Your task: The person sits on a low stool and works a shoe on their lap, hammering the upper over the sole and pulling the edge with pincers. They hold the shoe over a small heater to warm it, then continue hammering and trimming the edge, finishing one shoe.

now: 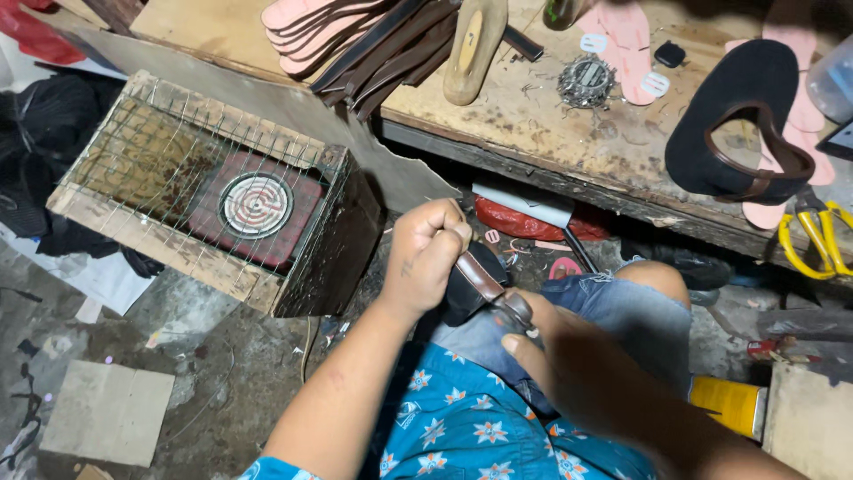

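At nine o'clock a wooden crate [206, 191] topped with wire mesh holds a red electric hotplate [257, 207] with a coiled ring; its far left corner is lost against dark cloth. Below it, at seven o'clock, a flat grey board [108, 412] lies on the stained floor. At the centre the person's left hand [426, 253] is clenched in a fist around something thin whose shape is hidden inside the grip, pressed against a dark shoe piece with a brown strap [475, 280] that rests on the person's knee above the denim shorts. Just right of it the right hand [577, 356], blurred and partly cut off by the lower edge, wraps closed round the same piece, covering most of it. At twelve o'clock, on the workbench [533, 133], a stack of pink and brown soles [355, 40] runs out of view. At two o'clock lies a black sandal [733, 120] with a brown strap, and at three o'clock yellow-handled scissors [813, 236], partly out of frame
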